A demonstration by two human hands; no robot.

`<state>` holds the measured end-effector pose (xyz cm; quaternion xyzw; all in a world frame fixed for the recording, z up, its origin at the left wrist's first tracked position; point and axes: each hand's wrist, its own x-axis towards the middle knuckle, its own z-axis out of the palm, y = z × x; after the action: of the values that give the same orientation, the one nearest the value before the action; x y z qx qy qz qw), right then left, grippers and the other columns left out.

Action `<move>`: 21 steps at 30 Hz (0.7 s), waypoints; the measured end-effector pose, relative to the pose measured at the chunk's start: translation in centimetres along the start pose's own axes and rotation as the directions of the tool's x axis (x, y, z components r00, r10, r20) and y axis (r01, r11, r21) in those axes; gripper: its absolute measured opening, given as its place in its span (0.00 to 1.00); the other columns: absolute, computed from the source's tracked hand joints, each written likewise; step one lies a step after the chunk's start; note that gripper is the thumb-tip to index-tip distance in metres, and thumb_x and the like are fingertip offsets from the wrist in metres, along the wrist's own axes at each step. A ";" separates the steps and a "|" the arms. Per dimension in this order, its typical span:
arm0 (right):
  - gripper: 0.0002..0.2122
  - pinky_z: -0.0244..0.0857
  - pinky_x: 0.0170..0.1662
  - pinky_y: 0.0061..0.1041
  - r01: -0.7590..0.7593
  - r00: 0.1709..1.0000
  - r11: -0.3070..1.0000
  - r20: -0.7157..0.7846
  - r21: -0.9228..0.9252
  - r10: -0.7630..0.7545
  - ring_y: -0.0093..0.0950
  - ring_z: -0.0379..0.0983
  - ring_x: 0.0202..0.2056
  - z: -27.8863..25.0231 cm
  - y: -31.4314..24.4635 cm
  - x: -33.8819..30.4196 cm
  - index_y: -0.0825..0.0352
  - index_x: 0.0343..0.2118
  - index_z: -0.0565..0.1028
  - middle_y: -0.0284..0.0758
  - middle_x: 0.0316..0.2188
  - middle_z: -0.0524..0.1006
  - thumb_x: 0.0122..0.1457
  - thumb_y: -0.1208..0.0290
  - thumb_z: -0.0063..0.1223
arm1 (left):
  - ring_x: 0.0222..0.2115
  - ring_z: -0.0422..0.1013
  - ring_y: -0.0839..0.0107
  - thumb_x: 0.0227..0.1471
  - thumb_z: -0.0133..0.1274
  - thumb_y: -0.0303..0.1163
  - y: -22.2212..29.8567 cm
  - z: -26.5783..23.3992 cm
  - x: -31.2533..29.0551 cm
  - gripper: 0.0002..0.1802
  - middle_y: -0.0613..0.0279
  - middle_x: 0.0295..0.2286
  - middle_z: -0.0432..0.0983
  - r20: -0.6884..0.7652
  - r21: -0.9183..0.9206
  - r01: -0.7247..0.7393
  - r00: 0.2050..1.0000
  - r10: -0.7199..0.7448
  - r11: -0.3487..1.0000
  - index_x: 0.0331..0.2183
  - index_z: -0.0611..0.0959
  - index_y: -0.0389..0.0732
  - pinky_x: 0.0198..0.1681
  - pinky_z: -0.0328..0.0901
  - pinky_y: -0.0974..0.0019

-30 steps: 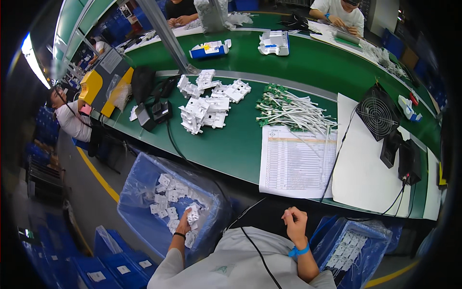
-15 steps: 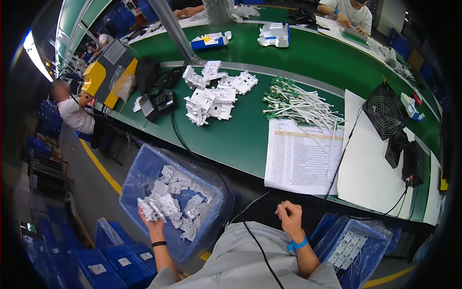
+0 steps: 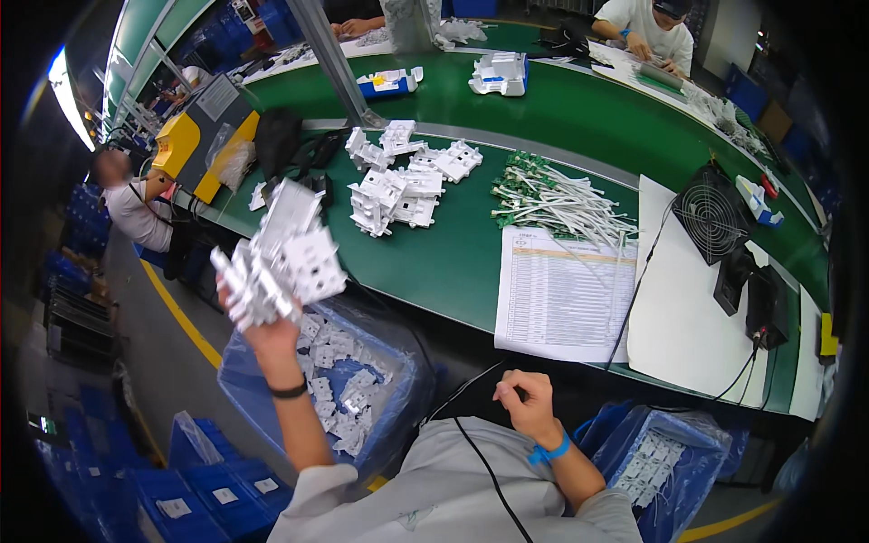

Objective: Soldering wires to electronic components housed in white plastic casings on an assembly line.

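Observation:
My left hand [image 3: 272, 335] grips a bunch of white plastic housings [image 3: 312, 262], raised beside the table's near left edge. These parts are slightly smeared by motion. Below them stands a blue bin [image 3: 237, 373] lined with clear plastic, with more white housings [image 3: 348, 398] inside. A pile of similar white housings [image 3: 398, 190] lies on the green table [image 3: 434, 281]. My right hand [image 3: 527, 403] is held in front of my body with its fingers curled in and nothing visible in them. It is nearest to the printed sheet [image 3: 566, 299] at the table's front edge.
Small green circuit boards with white cables [image 3: 570, 199] lie behind the sheet. A black fan [image 3: 720, 208] and black adapters [image 3: 765, 308] stand at right. Another lined bin [image 3: 715, 439] holds white parts. A metal post [image 3: 330, 59] rises behind the table. Co-workers sit at left and far right.
My left hand has risen from over the blue bin toward the table, carrying the white housings. My right hand has shifted slightly left and stays curled.

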<state>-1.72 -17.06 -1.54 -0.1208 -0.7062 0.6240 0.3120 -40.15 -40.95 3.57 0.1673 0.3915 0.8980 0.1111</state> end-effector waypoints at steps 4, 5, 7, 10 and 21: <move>0.08 0.50 0.19 0.21 0.110 0.994 0.994 0.000 -0.003 -0.110 0.19 0.59 0.14 0.6 -1.5 1.5 0.70 0.21 0.75 0.32 0.15 0.69 0.57 0.80 0.56 | 0.47 0.75 0.62 0.58 0.50 0.52 -3.1 15.8 7.1 0.27 0.60 0.48 0.78 0.335 -0.322 0.285 0.926 -0.173 0.903 0.53 0.78 0.45 0.54 0.70 0.55; 0.07 0.50 0.19 0.21 0.112 0.994 0.993 0.009 -0.023 -0.112 0.20 0.59 0.14 0.6 -1.7 1.5 0.70 0.22 0.76 0.32 0.15 0.70 0.57 0.80 0.56 | 0.47 0.76 0.63 0.58 0.50 0.51 -4.5 17.8 9.0 0.27 0.61 0.46 0.79 0.352 -0.315 0.299 0.918 -0.182 0.901 0.52 0.77 0.44 0.54 0.70 0.57; 0.07 0.50 0.19 0.21 0.085 0.996 0.996 -0.004 -0.033 -0.086 0.19 0.59 0.14 0.6 -1.7 1.1 0.70 0.22 0.76 0.32 0.15 0.70 0.57 0.79 0.56 | 0.44 0.76 0.66 0.59 0.54 0.46 -6.6 22.6 11.3 0.25 0.62 0.45 0.79 0.415 -0.175 0.301 0.886 -0.207 0.938 0.52 0.77 0.41 0.50 0.71 0.59; 0.08 0.49 0.19 0.21 0.024 0.998 0.999 -0.055 -0.030 -0.025 0.17 0.57 0.15 0.7 -0.5 0.0 0.70 0.22 0.76 0.31 0.15 0.69 0.59 0.77 0.57 | 0.38 0.78 0.71 0.54 0.62 0.37 -10.0 24.7 15.9 0.24 0.61 0.40 0.80 0.400 0.107 0.208 0.886 -0.234 0.972 0.50 0.77 0.37 0.43 0.73 0.66; 0.10 0.47 0.20 0.21 -0.109 0.984 0.994 -0.143 -0.029 0.104 0.15 0.55 0.16 -0.5 0.9 -1.4 0.71 0.22 0.75 0.29 0.14 0.66 0.61 0.76 0.56 | 0.48 0.74 0.52 0.33 0.71 0.59 -17.1 25.7 16.9 0.45 0.43 0.43 0.78 0.534 0.802 -0.597 0.700 -0.475 0.022 0.47 0.79 0.36 0.52 0.68 0.55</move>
<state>-0.49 -17.24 -2.84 -0.2078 -0.6861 0.6168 0.3250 -44.56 -6.78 10.90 0.5431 0.8112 0.2097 0.0556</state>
